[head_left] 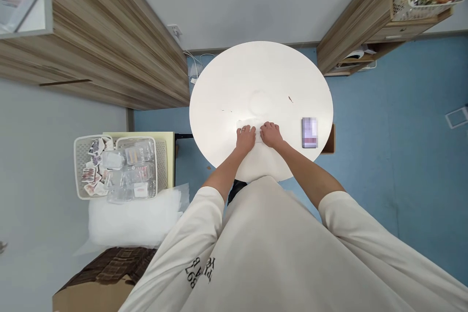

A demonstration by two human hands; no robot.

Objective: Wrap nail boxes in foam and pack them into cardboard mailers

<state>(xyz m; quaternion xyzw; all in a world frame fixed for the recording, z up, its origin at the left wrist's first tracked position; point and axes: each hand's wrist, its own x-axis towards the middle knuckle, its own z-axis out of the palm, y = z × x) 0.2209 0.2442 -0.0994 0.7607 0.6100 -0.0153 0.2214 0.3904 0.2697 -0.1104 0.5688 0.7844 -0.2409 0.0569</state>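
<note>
My left hand point(245, 137) and my right hand point(271, 134) rest side by side on the near part of a round white table point(226, 83). Both have their fingers curled down onto a small clear plastic packet point(249, 122) that lies flat on the tabletop. The packet is pale and hard to make out against the white surface. A ring shows on a finger of my left hand. A phone point(309, 132) lies flat on the table just to the right of my right hand.
A white basket point(81, 171) full of small packaged items stands at the left on a pale yellow stand, above a heap of clear plastic bags point(133, 222) and a cardboard box point(87, 297). Wooden cabinets flank the table; another basket point(398, 7) sits on the right one.
</note>
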